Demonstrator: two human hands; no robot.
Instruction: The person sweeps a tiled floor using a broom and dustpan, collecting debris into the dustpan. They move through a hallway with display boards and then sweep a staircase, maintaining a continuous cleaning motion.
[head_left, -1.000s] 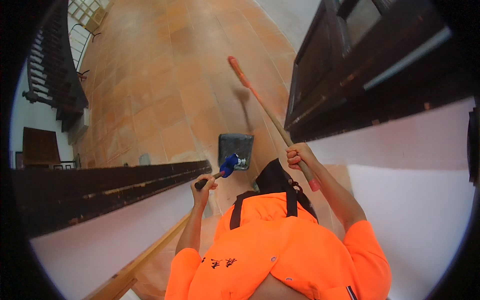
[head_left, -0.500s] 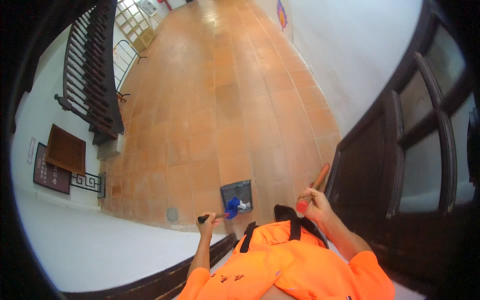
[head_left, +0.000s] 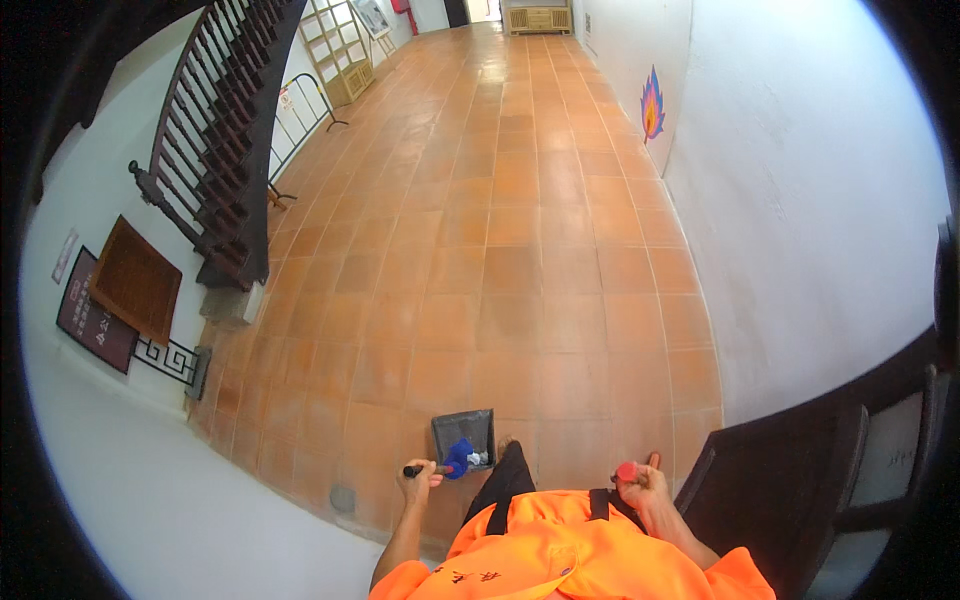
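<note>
My left hand (head_left: 417,482) grips the black handle of a grey dustpan (head_left: 464,437), which hangs low over the tiled floor with a blue piece at its neck and a bit of pale litter inside. My right hand (head_left: 641,485) is closed around a broom handle with a red end cap (head_left: 627,472); I see the handle end-on, so its shaft and head are hidden. Both arms wear orange sleeves (head_left: 570,555). Dark trousers (head_left: 505,480) show between the hands.
An orange tiled corridor floor (head_left: 520,250) stretches ahead. A white wall with a flame-shaped sticker (head_left: 652,104) runs on the right. A dark wooden staircase railing (head_left: 215,150) and a metal barrier (head_left: 300,120) stand left. A dark wooden door (head_left: 800,490) is at right.
My view has swung from dark railings and a wall to the open corridor. The broom handle, seen lengthwise before, now points toward the camera. The dustpan stays in my left hand.
</note>
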